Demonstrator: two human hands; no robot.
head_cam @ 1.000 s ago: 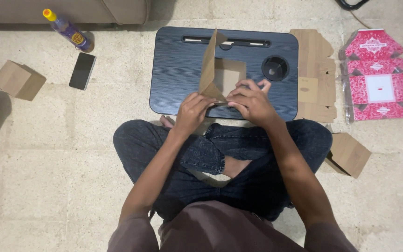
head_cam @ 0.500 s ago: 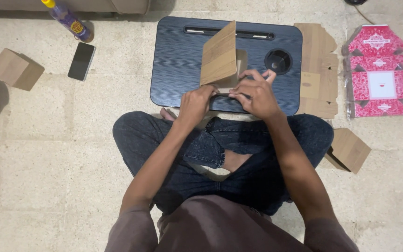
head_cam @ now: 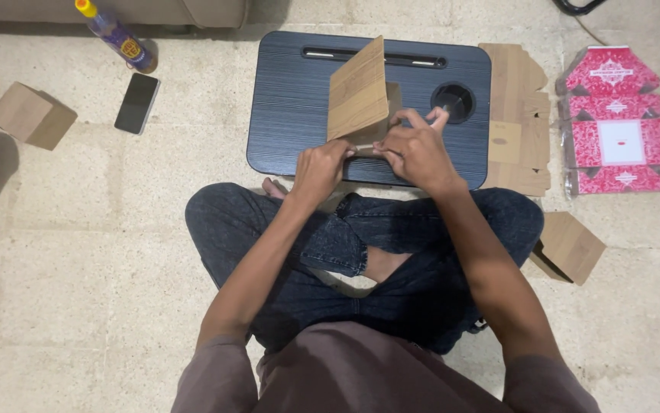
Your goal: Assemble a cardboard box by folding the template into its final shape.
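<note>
A brown cardboard box blank stands half-folded on a black lap table, one panel raised upright. My left hand pinches its lower front edge. My right hand presses on the same lower flap from the right, fingers spread over it. Both hands meet at the table's near edge, above my crossed legs in dark jeans.
A stack of flat brown cardboard blanks lies right of the table, with red printed flat boxes beyond. Folded brown boxes sit at far left and by my right knee. A phone and a bottle lie upper left.
The raised cardboard panel has swung up and turned its broad face toward me. Both hands shifted slightly along the lower flap.
</note>
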